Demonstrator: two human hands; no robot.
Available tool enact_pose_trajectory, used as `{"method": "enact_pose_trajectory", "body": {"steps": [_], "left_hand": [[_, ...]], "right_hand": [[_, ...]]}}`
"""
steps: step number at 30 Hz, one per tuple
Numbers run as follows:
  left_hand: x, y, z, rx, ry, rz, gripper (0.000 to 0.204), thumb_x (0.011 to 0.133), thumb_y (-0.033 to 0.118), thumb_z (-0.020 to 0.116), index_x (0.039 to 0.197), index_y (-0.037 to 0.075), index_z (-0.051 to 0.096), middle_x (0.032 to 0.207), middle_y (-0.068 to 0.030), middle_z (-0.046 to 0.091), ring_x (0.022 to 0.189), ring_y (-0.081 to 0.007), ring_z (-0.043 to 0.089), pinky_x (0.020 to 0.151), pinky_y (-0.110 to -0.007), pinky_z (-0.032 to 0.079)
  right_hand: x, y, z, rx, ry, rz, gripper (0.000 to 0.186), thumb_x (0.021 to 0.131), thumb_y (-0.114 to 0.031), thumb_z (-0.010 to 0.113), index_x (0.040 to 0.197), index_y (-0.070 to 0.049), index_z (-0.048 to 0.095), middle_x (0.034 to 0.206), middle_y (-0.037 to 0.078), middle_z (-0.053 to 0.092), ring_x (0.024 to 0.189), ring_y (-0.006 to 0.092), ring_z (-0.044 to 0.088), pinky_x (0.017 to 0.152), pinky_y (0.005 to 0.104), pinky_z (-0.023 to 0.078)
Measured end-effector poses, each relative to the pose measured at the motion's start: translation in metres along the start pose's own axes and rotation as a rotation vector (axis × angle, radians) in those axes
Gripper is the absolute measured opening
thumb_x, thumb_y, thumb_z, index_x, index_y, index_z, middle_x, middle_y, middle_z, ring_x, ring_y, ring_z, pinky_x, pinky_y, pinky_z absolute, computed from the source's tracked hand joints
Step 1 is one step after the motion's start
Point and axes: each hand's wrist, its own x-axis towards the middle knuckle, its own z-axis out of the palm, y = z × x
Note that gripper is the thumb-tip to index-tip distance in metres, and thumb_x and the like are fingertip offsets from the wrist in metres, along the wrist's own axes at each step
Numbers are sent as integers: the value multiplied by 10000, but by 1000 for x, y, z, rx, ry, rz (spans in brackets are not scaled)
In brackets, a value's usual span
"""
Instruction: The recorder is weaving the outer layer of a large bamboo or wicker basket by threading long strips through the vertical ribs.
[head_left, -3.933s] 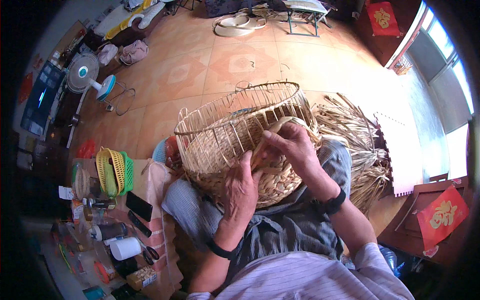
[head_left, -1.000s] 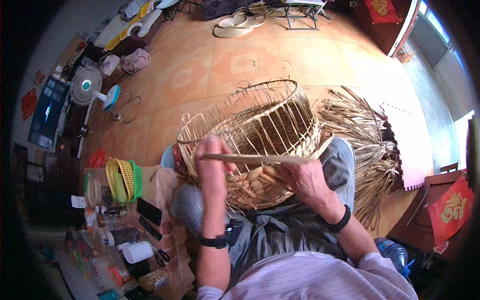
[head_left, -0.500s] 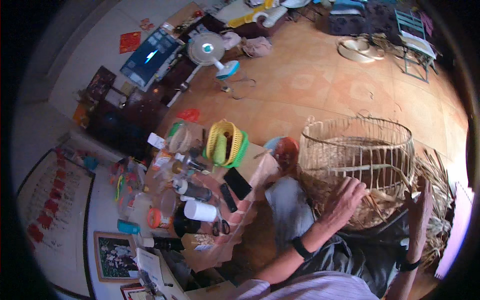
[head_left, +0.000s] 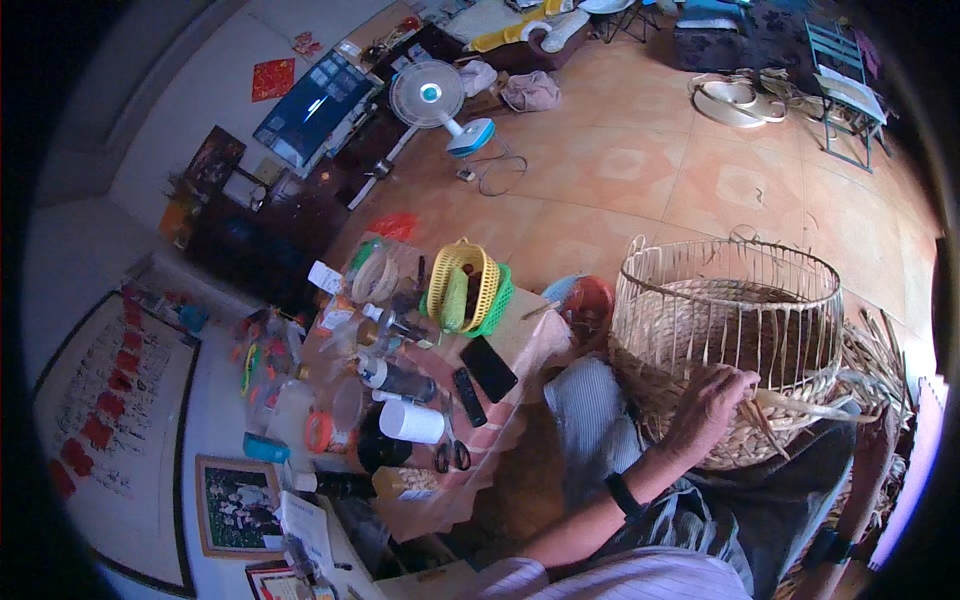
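A part-woven basket (head_left: 665,320) of pale dried leaf, with upright open spokes below a hoop rim, sits at my lap on the right of the view. My left hand (head_left: 715,398) is closed at the basket's near side, gripping a pale leaf strip (head_left: 810,407). The strip runs rightward to my right hand (head_left: 876,428), which is closed around it beside the basket, in shadow. My striped trousers (head_left: 580,420) show beneath. A bundle of dried leaves (head_left: 868,350) lies behind my right hand.
At my left, a cloth-covered table (head_left: 535,335) holds baskets (head_left: 480,285), bottles, phone (head_left: 487,369) and scissors (head_left: 450,456). A red tub (head_left: 590,305) stands beside it. Fan (head_left: 425,95), television (head_left: 310,105), coiled strips (head_left: 730,105) and chair (head_left: 840,90) are farther back. A pink mat (head_left: 915,475) edges the right.
My view has swung left, bringing more table and wall in. The strip, across the spokes half a second ago, hangs lower; my right hand has moved down and outward with it.
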Motion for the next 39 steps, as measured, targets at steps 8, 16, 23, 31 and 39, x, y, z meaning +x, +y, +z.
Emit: {"method": "enact_pose_trajectory", "body": {"steps": [8,16,23,31,39], "left_hand": [[5,7,-28,80,-149,3,316,876,-69,667,1164,55,704,1032,-146,735,981,-371,716,862,-452,571],[17,0,-22,41,-156,-15,190,918,-2,649,1074,57,740,1013,-133,738,957,-327,744,805,-426,596],[30,20,-26,74,-269,-118,173,916,36,739,1087,63,741,1001,-116,767,944,-298,765,816,-383,597],[35,19,-28,36,-275,-116,174,923,39,729,1086,100,713,990,-93,753,906,-333,745,769,-426,585],[20,12,-25,125,-218,-24,255,908,19,742,1148,103,726,1029,-137,761,942,-351,754,782,-420,596]], "right_hand": [[-12,29,-28,-705,-190,-486,557,1075,-29,551,1617,-22,421,1541,136,553,1344,208,589,1074,296,498],[-48,-5,2,-56,-504,190,348,1147,-348,499,1333,-69,591,1292,102,711,1156,224,714,738,283,591],[-157,10,123,-937,-285,-90,250,1055,-259,672,1057,-12,709,966,105,763,927,236,741,724,333,582],[-155,56,197,-1638,-866,-963,279,868,-239,785,1021,-56,640,1070,115,619,1041,320,575,926,446,494],[-189,45,168,-1624,-870,-704,217,947,-181,734,904,-67,555,688,130,622,636,375,654,628,479,523]]}}
